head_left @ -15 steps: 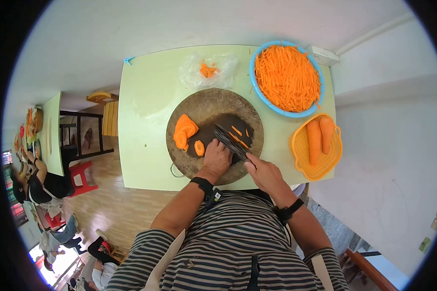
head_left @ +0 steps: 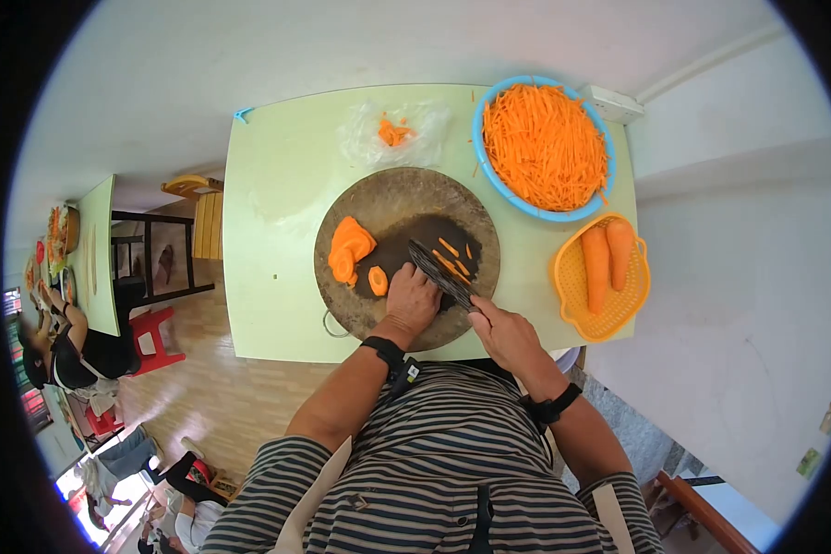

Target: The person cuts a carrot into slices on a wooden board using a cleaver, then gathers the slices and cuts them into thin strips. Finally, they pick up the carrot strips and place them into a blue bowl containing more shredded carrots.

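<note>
My right hand [head_left: 505, 336] grips the handle of a dark-bladed kitchen knife [head_left: 441, 275], whose blade slants across the round wooden chopping board [head_left: 443, 194]. Close against the blade's left side, my left hand [head_left: 413, 299] is closed with its fingers curled down on the board. What those fingers press on is hidden. Several thin carrot strips [head_left: 449, 247] lie to the right of the blade. Left of my left hand is a single carrot slice [head_left: 378, 281], and beyond it a fanned pile of carrot slices [head_left: 349, 247].
A blue basin [head_left: 479, 148] heaped with shredded carrot [head_left: 545, 148] stands at the back right. Nearer, a yellow basket [head_left: 571, 286] holds two whole carrots [head_left: 597, 268]. A plastic bag [head_left: 425, 138] with carrot scraps lies behind the board. People [head_left: 83, 351] are at another table far left.
The knife has shifted slightly along the board, and more carrot strips lie on its right side. My left hand stays closed beside the blade. The slices on the left have not moved.
</note>
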Demonstrator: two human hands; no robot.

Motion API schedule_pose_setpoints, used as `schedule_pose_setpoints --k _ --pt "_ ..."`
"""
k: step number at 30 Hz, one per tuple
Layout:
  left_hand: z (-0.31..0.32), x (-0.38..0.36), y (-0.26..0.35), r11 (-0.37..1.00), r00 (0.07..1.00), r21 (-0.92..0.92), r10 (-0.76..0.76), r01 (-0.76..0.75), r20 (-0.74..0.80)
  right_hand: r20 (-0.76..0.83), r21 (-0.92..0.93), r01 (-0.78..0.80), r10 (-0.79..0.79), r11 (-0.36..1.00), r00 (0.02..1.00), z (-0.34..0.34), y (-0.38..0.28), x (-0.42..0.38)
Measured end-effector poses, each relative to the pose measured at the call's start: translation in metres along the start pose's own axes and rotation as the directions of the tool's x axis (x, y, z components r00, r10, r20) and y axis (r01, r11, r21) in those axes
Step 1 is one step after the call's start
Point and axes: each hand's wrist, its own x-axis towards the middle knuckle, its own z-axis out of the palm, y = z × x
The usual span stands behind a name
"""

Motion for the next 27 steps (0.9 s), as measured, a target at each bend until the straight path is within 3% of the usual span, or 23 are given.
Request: schedule_pose_setpoints --k 5,9,15,18,20,27 --pt "0.002 -0.002 0.000 1.000 0.999 -0.009 -0.018 0.019 0.037 -0.086 -0.038 0.068 -0.071 0.997 0.994 0.006 0.004 0.001" --pt "0.006 -0.003 -0.003 0.999 1.000 -0.037 -0.004 0.004 -0.022 -0.032 -0.029 0.013 -0.014 0.999 0.999 0.002 -0.002 0.005" --pt "0.002 -0.002 -0.003 1.000 1.000 0.026 0.008 -0.008 0.027 -0.073 -0.053 0.073 -0.077 0.996 0.994 0.013 -0.002 0.034" --pt "-0.005 0.005 0.005 0.999 0.999 0.015 -0.049 0.049 -0.020 -0.112 0.109 0.100 -0.088 0.989 0.990 0.010 0.002 0.039" --pt "-0.007 0.009 0.005 1.000 0.990 -0.005 0.013 -0.014 -0.139 -0.144 0.186 0.078 -0.051 0.979 0.988 0.004 0.004 0.036" --pt "0.000 0.001 0.000 1.000 1.000 -0.023 -0.015 0.014 -0.018 -0.041 0.105 0.030 -0.026 0.994 0.999 0.003 0.005 0.009"
